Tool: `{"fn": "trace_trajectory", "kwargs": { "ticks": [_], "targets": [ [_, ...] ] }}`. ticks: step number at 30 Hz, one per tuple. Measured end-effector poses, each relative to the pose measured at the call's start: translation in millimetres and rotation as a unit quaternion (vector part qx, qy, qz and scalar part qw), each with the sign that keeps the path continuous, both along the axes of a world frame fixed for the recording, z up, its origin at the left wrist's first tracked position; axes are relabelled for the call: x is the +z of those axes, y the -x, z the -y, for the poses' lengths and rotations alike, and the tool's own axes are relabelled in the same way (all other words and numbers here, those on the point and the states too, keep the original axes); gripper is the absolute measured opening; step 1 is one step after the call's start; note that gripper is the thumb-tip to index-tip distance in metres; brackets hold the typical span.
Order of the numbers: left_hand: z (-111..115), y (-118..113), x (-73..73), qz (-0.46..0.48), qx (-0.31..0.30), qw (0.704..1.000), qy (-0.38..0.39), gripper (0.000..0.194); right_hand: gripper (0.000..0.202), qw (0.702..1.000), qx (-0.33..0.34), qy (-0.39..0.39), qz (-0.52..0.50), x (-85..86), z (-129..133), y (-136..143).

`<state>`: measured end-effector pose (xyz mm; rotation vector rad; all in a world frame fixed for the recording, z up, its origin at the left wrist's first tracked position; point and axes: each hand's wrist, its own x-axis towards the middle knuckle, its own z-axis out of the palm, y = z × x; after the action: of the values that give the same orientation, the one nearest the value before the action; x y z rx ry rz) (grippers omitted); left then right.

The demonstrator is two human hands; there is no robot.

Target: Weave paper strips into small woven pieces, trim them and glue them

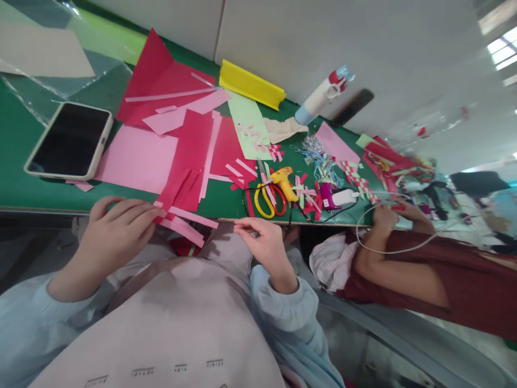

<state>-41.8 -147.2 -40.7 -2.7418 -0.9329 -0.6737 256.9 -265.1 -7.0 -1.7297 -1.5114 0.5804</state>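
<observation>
My left hand (121, 223) is closed on a small weave of red and pink paper strips (172, 213) at the table's front edge. Its red strips fan up over the table, while two pink strips (186, 231) stick out to the right above my lap. Just past the strip ends is my right hand (264, 240), thumb and fingers pinched together, with nothing visible between them. Yellow-and-red-handled scissors (264, 202) and a yellow glue gun (285, 183) lie beyond it. Red sheets (194, 145) and a pink sheet (135, 159) spread behind my left hand.
A phone (68, 141) lies at the left by a clear plastic bag (109, 81). Along the wall are a yellow tray-like piece (252, 85) and a bottle (319, 99). Cut strips (309, 194) and a purple glue gun (329, 196) lie right, near another person's hands (385, 215) and a white cable (359, 237).
</observation>
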Motion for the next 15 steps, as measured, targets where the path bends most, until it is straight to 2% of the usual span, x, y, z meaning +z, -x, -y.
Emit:
{"fn": "trace_trajectory", "kwargs": {
  "ticks": [4, 9, 15],
  "targets": [
    [-6, 4, 2.3, 0.027, -0.003, 0.999, 0.030, 0.016, 0.010, 0.999, -0.003, -0.004, 0.047, -8.3, 5, 14],
    [-15, 7, 6.6, 0.055, -0.006, 0.998, 0.020, 0.022, 0.015, 0.989, 0.049, -0.010, 0.142, -21.4, 10, 37],
    [-21, 13, 8.6, 0.049, 0.017, 0.999, 0.012, 0.021, 0.030, 0.967, 0.072, 0.038, 0.241, -31.7, 10, 59]
  ]
}}
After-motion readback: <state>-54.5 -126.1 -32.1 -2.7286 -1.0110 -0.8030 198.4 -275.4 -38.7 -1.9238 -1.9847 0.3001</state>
